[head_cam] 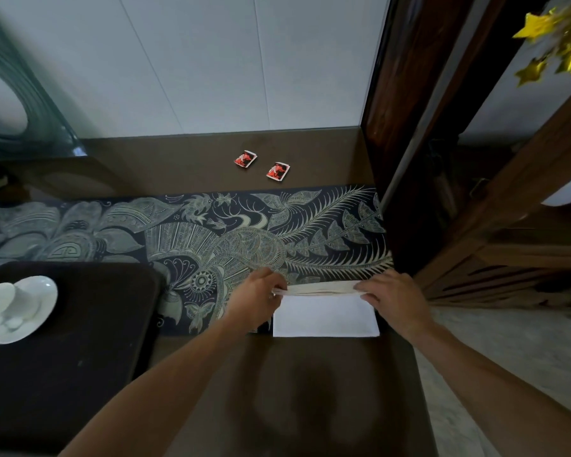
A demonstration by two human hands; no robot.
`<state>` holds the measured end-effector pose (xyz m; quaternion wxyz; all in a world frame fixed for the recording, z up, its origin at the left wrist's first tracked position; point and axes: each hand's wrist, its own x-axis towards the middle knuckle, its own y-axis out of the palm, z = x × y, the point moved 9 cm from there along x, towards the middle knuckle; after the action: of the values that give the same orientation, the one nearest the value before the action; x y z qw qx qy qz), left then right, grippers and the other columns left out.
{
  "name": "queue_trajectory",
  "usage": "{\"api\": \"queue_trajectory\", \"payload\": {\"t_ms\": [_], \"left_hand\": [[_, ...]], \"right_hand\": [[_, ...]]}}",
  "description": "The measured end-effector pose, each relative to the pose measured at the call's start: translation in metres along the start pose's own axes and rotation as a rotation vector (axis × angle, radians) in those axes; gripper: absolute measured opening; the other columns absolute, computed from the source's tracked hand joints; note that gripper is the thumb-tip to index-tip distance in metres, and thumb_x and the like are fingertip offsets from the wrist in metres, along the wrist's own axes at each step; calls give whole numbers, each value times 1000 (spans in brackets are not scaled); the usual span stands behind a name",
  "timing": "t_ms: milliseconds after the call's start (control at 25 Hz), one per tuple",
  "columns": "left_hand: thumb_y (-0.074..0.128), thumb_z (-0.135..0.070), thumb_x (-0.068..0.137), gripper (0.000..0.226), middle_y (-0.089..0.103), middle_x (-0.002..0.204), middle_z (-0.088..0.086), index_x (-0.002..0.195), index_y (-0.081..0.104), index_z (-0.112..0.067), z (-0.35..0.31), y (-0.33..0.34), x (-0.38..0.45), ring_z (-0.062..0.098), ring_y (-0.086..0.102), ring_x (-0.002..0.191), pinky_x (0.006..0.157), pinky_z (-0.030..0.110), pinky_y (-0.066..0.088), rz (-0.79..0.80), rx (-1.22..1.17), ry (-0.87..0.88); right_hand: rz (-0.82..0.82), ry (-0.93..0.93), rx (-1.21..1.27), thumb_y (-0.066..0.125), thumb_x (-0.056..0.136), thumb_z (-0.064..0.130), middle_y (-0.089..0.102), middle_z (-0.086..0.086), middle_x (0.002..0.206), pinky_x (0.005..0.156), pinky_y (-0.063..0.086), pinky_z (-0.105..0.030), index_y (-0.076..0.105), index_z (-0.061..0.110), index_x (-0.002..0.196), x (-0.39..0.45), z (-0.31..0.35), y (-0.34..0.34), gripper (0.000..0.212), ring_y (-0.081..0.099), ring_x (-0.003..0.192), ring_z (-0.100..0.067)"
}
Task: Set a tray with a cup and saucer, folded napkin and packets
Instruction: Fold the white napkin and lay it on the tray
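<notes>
napkin (326,316) mid-fold on patterned runner (178,232), right of tray (80,324).
left hand (256,296) and right hand (391,296) each pinched shut on far-edge corners. soft, light, floppy cloth, likely best gripped at corners, kept taut. cup (0,300) and saucer (30,311) on tray; packets (262,164) well apart.

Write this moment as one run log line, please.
both hands folding napkin | cup and saucer on tray | packets off tray
</notes>
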<state>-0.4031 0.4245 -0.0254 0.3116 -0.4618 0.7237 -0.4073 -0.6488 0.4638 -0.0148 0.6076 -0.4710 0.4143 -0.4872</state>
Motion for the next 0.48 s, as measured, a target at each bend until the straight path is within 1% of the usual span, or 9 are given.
{"api": "queue_trajectory", "payload": {"t_ms": [160, 200, 320, 360, 480], "left_hand": [[63, -17, 84, 17, 59, 107, -9, 97, 66, -27, 8, 18, -25, 14, 55, 99, 64, 30, 48, 28, 20, -35], [63, -17, 83, 18, 59, 107, -9, 98, 66, -27, 9, 22, -29, 15, 55, 100, 65, 31, 48, 36, 37, -30], [62, -17, 82, 20, 59, 106, -7, 99, 66, -27, 11, 34, -40, 17, 54, 103, 64, 29, 46, 53, 86, -25], [62, -18, 83, 20, 59, 107, -8, 100, 66, -27, 13, 38, -43, 16, 53, 104, 64, 29, 46, 63, 97, -29], [61, -23, 84, 20, 57, 111, -10, 103, 65, -30, 19, 48, -52, 13, 50, 109, 68, 31, 49, 96, 114, -57]], "right_hand": [[-18, -13, -10, 80, 77, 24, 71, 7, 93, 76, 44, -36, 75, 26, 97, -26, 11, 11, 20, 60, 91, -21], [-7, -11, -16, 79, 78, 25, 70, 7, 94, 78, 44, -36, 75, 27, 97, -32, 14, 15, 20, 60, 92, -20], [82, 0, -47, 64, 90, 34, 67, 11, 108, 88, 40, -33, 69, 31, 111, -47, 17, 37, 22, 55, 105, -16], [95, -3, -53, 61, 91, 35, 65, 11, 110, 90, 39, -32, 68, 32, 114, -50, 17, 41, 24, 54, 107, -16], [99, 14, -18, 63, 91, 32, 66, 8, 112, 90, 39, -35, 69, 29, 114, -55, 17, 46, 24, 55, 108, -19]]}}
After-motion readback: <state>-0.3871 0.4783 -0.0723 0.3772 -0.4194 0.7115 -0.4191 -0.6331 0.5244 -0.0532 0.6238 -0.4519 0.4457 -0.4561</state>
